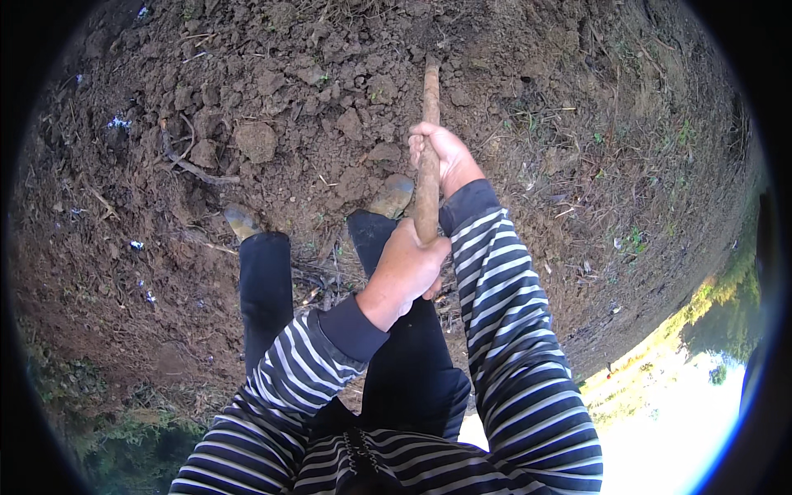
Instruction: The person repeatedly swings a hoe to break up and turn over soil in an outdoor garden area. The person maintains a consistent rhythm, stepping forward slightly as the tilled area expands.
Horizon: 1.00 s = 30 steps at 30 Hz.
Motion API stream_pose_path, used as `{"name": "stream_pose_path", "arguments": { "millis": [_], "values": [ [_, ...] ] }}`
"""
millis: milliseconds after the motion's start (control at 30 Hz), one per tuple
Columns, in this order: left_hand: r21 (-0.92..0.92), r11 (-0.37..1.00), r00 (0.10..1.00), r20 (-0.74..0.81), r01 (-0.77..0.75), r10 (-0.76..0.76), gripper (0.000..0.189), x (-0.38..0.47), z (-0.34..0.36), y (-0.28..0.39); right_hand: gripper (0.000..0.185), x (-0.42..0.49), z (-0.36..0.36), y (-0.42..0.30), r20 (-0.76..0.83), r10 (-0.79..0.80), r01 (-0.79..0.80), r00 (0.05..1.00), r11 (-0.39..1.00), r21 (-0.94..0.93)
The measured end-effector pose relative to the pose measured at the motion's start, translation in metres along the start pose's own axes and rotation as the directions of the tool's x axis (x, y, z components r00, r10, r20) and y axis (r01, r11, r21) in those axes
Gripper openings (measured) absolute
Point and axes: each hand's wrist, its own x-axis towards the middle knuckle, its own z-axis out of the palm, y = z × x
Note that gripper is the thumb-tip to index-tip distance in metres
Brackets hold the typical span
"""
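Note:
A long wooden handle [430, 93] runs away from me over broken brown soil [297, 93]. My left hand [405, 266] grips it at its near end, close above my thigh. Farther up the shaft, my right hand [442, 151] is closed around it. The far end of the handle meets the soil at the top, and no tool head can be made out there. Both my arms wear striped sleeves with dark cuffs. My shoes, one [392, 197] just left of the handle and the other [241, 221] farther left, are soiled with earth.
Large clods [255, 142] lie ahead of my feet. A forked dry branch [198, 172] rests on the ground at the left. Dry stalks and small green weeds [634, 240] are scattered on the right. Greenery [711, 309] borders the ground at the lower right.

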Motion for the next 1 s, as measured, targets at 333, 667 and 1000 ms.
{"name": "stream_pose_path", "arguments": {
  "millis": [333, 667, 1000],
  "values": [
    [-0.399, 0.883, 0.927, 0.361, 0.246, -0.096, 0.016, 0.017, 0.069, 0.089, 0.019, -0.036, 0.01, -0.1, 0.193, 0.185, -0.184, 0.964, 0.983, -0.019],
    [-0.06, 0.957, 0.956, 0.098, 0.283, -0.277, 0.011, -0.003, -0.029, -0.006, 0.008, -0.033, 0.04, 0.039, -0.285, -0.24, 0.177, 0.928, 0.957, -0.23],
    [-0.11, 0.922, 0.929, 0.063, 0.37, -0.365, 0.013, 0.013, -0.038, -0.012, 0.006, 0.0, 0.013, 0.02, -0.1, -0.194, 0.176, 0.976, 0.971, -0.162]
  ]
}}
